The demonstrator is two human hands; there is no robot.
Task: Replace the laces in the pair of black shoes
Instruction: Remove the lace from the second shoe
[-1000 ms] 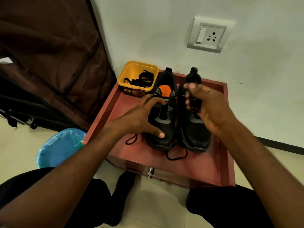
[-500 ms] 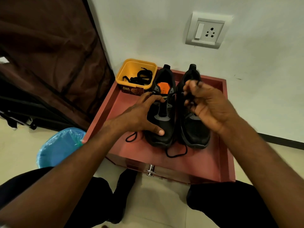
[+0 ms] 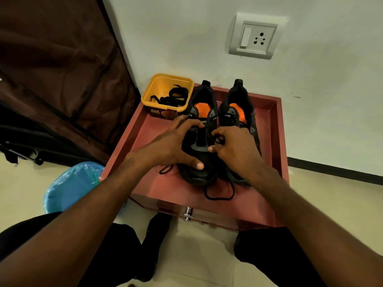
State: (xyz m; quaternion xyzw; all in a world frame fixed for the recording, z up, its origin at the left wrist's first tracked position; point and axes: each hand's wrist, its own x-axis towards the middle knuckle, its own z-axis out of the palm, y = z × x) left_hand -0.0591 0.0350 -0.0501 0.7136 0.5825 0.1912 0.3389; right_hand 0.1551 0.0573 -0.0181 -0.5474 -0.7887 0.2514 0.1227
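Two black shoes with orange insoles stand side by side in a red wooden drawer (image 3: 275,129), toes toward me. My left hand (image 3: 176,143) grips the left shoe (image 3: 202,112), thumb on its toe and fingers on its left eyelet side. My right hand (image 3: 234,150) lies over the right shoe (image 3: 238,104) and pinches a black lace (image 3: 216,139) at the left shoe's right eyelets. Loose lace ends (image 3: 219,193) trail in front of the toes. A yellow tub (image 3: 165,83) at the drawer's back left holds coiled black laces (image 3: 176,95).
The drawer sits on a tiled floor against a white wall with a switch socket (image 3: 256,37). A blue-lined bin (image 3: 70,185) stands left of the drawer, below a brown fabric wardrobe (image 3: 58,65). A metal knob (image 3: 188,214) is on the drawer front. My knees are at the bottom.
My right hand came down and left from the right shoe's collar to the left shoe's eyelets, bringing the lace with it. My left hand stayed on the left shoe.
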